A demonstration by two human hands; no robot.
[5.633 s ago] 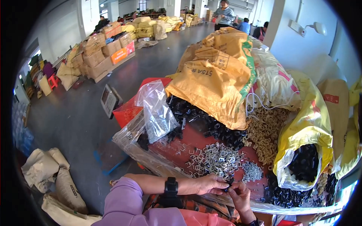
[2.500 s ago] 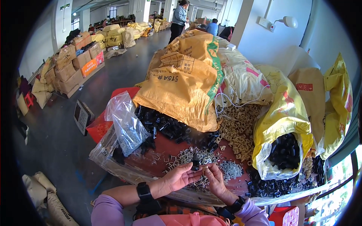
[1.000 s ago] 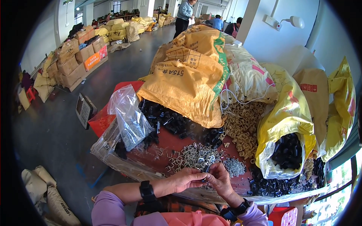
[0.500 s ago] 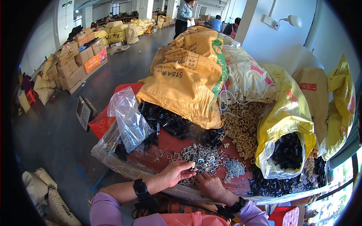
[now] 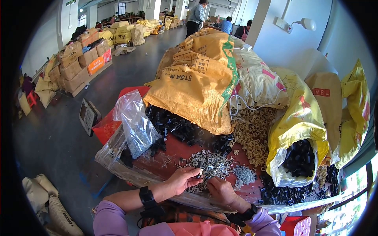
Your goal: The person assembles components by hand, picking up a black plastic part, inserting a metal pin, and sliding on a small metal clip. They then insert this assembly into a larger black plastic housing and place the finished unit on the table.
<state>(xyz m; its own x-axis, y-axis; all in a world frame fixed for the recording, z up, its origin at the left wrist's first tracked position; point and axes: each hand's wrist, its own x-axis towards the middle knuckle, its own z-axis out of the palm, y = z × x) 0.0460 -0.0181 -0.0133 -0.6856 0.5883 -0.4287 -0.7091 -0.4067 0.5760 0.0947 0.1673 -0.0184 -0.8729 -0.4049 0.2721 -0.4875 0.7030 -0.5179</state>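
In my left hand (image 5: pixel 182 181), the thumb and fingers close on a small black plastic part (image 5: pixel 199 165) with a pale piece at its lower end. My right hand (image 5: pixel 222 191) is just to the right of it, with its fingers drawn together in a pinch. What they hold, if anything, is too small or hidden to make out. Just beyond both hands, a heap of silvery metal U-shaped clips (image 5: pixel 212 162) lies on the red tabletop (image 5: pixel 177 146). A smaller pile of tiny grey metal pieces (image 5: pixel 244 175) is right of it.
Black plastic parts (image 5: pixel 177 128) spill from an orange woven sack (image 5: pixel 193 88). Brass-coloured rings (image 5: pixel 254 133) lie to its right. A yellow sack (image 5: pixel 299 118) gapes at the right, and a clear bag (image 5: pixel 136 129) of small pieces stands left. A scale display (image 5: pixel 87 117) is beyond the table's left edge.
My right hand has risen slightly, its fingers now more curled. The left hand keeps hold of the black part in nearly the same spot. A standing person in the background has shifted a little.
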